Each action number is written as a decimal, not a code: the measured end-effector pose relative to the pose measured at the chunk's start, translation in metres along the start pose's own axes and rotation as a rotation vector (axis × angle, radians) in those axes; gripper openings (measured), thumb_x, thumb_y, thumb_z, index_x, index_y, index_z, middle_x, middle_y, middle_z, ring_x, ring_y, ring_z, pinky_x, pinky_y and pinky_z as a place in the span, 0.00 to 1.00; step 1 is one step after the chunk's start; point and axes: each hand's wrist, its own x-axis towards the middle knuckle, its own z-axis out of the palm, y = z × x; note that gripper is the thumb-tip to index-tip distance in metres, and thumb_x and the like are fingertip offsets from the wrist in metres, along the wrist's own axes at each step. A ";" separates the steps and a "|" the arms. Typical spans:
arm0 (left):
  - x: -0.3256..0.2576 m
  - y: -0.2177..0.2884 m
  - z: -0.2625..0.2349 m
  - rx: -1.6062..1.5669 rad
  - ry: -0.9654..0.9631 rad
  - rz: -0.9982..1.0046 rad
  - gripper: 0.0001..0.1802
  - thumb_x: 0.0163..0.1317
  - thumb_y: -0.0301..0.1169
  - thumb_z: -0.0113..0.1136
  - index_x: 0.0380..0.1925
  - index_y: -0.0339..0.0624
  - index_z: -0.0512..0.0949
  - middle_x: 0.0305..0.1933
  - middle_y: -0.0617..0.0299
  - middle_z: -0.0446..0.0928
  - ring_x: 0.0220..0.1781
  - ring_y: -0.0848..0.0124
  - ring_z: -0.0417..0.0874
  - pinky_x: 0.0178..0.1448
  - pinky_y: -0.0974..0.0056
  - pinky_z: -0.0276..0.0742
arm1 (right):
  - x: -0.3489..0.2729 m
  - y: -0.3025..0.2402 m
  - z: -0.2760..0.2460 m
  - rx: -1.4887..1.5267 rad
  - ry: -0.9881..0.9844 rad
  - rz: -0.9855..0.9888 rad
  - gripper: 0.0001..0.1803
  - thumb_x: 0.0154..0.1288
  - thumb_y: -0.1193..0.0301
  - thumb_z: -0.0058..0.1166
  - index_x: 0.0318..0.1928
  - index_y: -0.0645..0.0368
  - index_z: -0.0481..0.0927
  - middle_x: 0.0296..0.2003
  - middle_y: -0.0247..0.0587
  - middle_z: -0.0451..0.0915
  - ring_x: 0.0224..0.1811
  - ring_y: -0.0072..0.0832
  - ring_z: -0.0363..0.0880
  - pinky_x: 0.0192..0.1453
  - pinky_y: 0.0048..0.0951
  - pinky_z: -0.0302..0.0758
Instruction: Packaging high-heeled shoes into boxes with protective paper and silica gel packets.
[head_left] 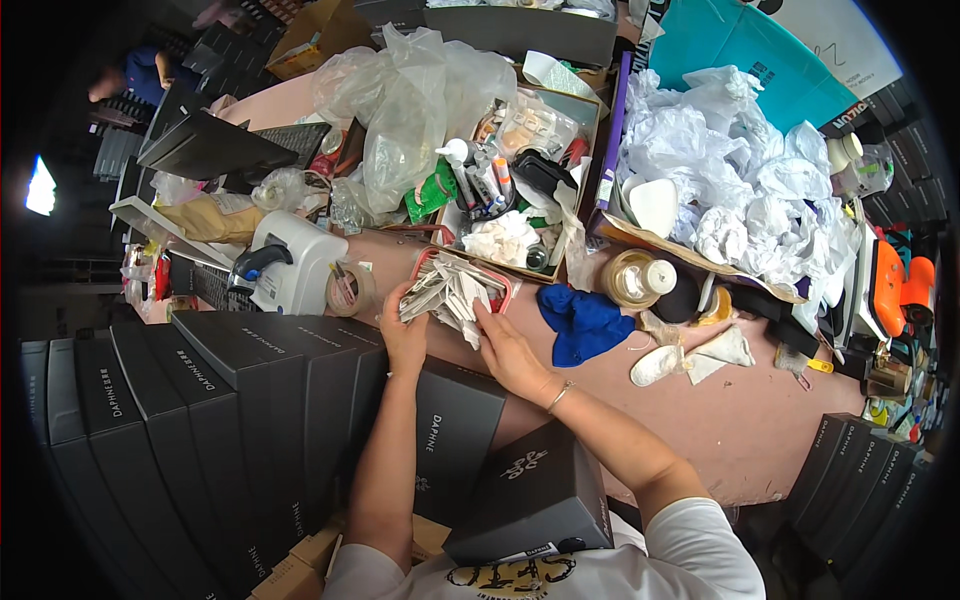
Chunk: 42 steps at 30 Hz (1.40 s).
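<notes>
Loose white paper slips (447, 287) lie heaped in a small red-rimmed basket (508, 290) in front of me. At the heap's left side, my left hand (403, 335) is closed round the edge of the slips, its fingertips partly hidden. My right hand (512, 357) comes in from the right, with thumb and fingers closed against the near right part of the same heap. A closed dark grey shoe box (535, 490) rests near my body, below my right forearm.
Stacked dark shoe boxes (240, 400) fill the left. Beyond the basket stands a carton of markers and small items (595, 130). Crumpled white tissue (700, 150) fills a box at right. A tape roll (350, 290), blue cloth (585, 325) and lidded jar (630, 280) lie nearby.
</notes>
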 end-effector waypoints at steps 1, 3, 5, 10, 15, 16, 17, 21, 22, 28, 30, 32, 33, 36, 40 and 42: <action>0.000 -0.001 0.000 0.019 -0.008 0.018 0.24 0.51 0.13 0.53 0.51 0.33 0.72 0.47 0.60 0.78 0.49 0.74 0.77 0.55 0.71 0.71 | -0.001 0.001 -0.002 0.015 0.003 0.001 0.28 0.63 0.81 0.45 0.65 0.64 0.61 0.43 0.58 0.73 0.46 0.50 0.74 0.52 0.39 0.72; 0.000 -0.001 0.000 0.059 -0.013 0.058 0.24 0.50 0.13 0.54 0.51 0.34 0.73 0.46 0.60 0.78 0.49 0.73 0.78 0.55 0.70 0.71 | 0.000 0.017 -0.007 -0.047 0.084 -0.080 0.25 0.61 0.82 0.45 0.60 0.64 0.67 0.42 0.57 0.74 0.45 0.50 0.75 0.51 0.40 0.73; 0.001 0.007 0.001 0.108 -0.028 0.062 0.22 0.50 0.16 0.58 0.48 0.37 0.75 0.46 0.59 0.77 0.50 0.68 0.77 0.55 0.67 0.71 | 0.005 0.022 -0.017 -0.165 0.096 -0.093 0.21 0.60 0.82 0.46 0.56 0.64 0.72 0.41 0.55 0.75 0.43 0.49 0.76 0.48 0.40 0.74; -0.001 0.018 0.003 0.108 -0.015 0.064 0.21 0.49 0.16 0.60 0.46 0.38 0.77 0.44 0.58 0.75 0.48 0.66 0.78 0.53 0.66 0.72 | 0.041 0.008 -0.034 -0.736 -0.150 -0.064 0.13 0.61 0.72 0.46 0.44 0.57 0.79 0.34 0.47 0.80 0.33 0.41 0.82 0.30 0.37 0.78; 0.000 0.014 0.002 0.049 -0.019 0.080 0.22 0.48 0.15 0.60 0.46 0.40 0.77 0.43 0.58 0.75 0.46 0.65 0.79 0.51 0.66 0.73 | 0.074 -0.016 -0.041 -0.842 -0.518 0.125 0.14 0.67 0.69 0.40 0.47 0.57 0.77 0.41 0.53 0.82 0.43 0.44 0.83 0.43 0.44 0.78; 0.001 0.013 0.002 0.037 -0.019 0.080 0.22 0.48 0.15 0.60 0.46 0.40 0.77 0.43 0.58 0.75 0.46 0.64 0.79 0.52 0.66 0.73 | 0.083 -0.021 -0.042 -0.871 -0.608 0.187 0.15 0.67 0.70 0.41 0.52 0.57 0.74 0.44 0.53 0.81 0.47 0.45 0.81 0.49 0.45 0.77; 0.000 0.010 0.002 0.023 -0.017 0.075 0.22 0.48 0.15 0.60 0.46 0.40 0.77 0.43 0.58 0.75 0.46 0.64 0.79 0.52 0.66 0.73 | 0.091 -0.027 -0.043 -0.893 -0.694 0.212 0.16 0.67 0.70 0.41 0.53 0.56 0.72 0.43 0.53 0.82 0.46 0.45 0.82 0.48 0.45 0.77; 0.001 0.001 0.002 0.045 -0.023 0.078 0.22 0.48 0.13 0.57 0.47 0.37 0.76 0.43 0.62 0.75 0.48 0.72 0.77 0.54 0.69 0.72 | 0.098 -0.010 -0.035 -0.957 -0.728 0.135 0.15 0.65 0.72 0.41 0.51 0.58 0.72 0.38 0.51 0.83 0.40 0.46 0.83 0.42 0.44 0.79; 0.001 0.001 0.001 0.049 -0.023 0.079 0.22 0.48 0.13 0.57 0.46 0.38 0.76 0.43 0.61 0.75 0.48 0.72 0.78 0.54 0.69 0.72 | 0.097 -0.005 -0.032 -0.979 -0.700 0.109 0.15 0.65 0.72 0.41 0.50 0.59 0.72 0.38 0.51 0.83 0.40 0.46 0.83 0.42 0.44 0.79; 0.002 0.006 0.000 0.098 -0.012 0.114 0.22 0.47 0.14 0.58 0.45 0.39 0.76 0.44 0.57 0.76 0.49 0.64 0.78 0.54 0.65 0.72 | 0.081 -0.016 -0.032 -1.016 -0.551 0.125 0.15 0.60 0.73 0.48 0.49 0.59 0.77 0.39 0.49 0.83 0.43 0.43 0.84 0.42 0.41 0.80; 0.003 0.012 0.000 0.091 -0.018 0.093 0.21 0.46 0.16 0.58 0.44 0.41 0.76 0.46 0.54 0.77 0.51 0.55 0.76 0.56 0.59 0.71 | 0.082 -0.012 -0.030 -1.044 -0.577 0.118 0.15 0.61 0.73 0.47 0.48 0.59 0.77 0.39 0.48 0.84 0.42 0.42 0.84 0.41 0.40 0.80; 0.003 0.010 -0.002 0.111 -0.015 0.123 0.21 0.47 0.15 0.59 0.45 0.40 0.77 0.44 0.56 0.76 0.49 0.61 0.78 0.54 0.64 0.72 | 0.091 -0.011 -0.027 -1.072 -0.645 0.120 0.14 0.62 0.72 0.47 0.48 0.58 0.78 0.40 0.48 0.84 0.43 0.42 0.84 0.43 0.40 0.80; 0.003 0.009 -0.003 0.123 -0.013 0.141 0.22 0.47 0.15 0.59 0.45 0.39 0.77 0.43 0.57 0.76 0.47 0.65 0.79 0.53 0.66 0.72 | 0.093 -0.013 -0.026 -1.067 -0.641 0.126 0.14 0.62 0.72 0.46 0.47 0.58 0.79 0.40 0.48 0.83 0.43 0.42 0.84 0.43 0.39 0.80; 0.003 0.006 -0.003 0.110 -0.013 0.132 0.22 0.47 0.15 0.59 0.45 0.40 0.77 0.43 0.57 0.76 0.48 0.65 0.79 0.53 0.66 0.72 | 0.097 -0.020 -0.023 -1.054 -0.620 0.146 0.14 0.63 0.72 0.46 0.46 0.57 0.80 0.42 0.49 0.83 0.45 0.41 0.83 0.45 0.39 0.79; 0.002 0.006 -0.001 0.105 -0.002 0.099 0.22 0.46 0.15 0.60 0.44 0.40 0.77 0.45 0.56 0.77 0.49 0.61 0.78 0.54 0.64 0.72 | 0.098 -0.020 -0.023 -1.058 -0.632 0.167 0.14 0.65 0.71 0.42 0.47 0.58 0.78 0.43 0.51 0.82 0.46 0.43 0.82 0.47 0.41 0.78; 0.002 0.011 -0.002 0.083 -0.007 0.058 0.22 0.45 0.15 0.59 0.44 0.41 0.76 0.47 0.54 0.78 0.53 0.55 0.76 0.57 0.59 0.71 | 0.101 -0.019 -0.021 -1.058 -0.633 0.163 0.14 0.65 0.70 0.43 0.44 0.59 0.80 0.42 0.51 0.82 0.45 0.43 0.83 0.47 0.40 0.78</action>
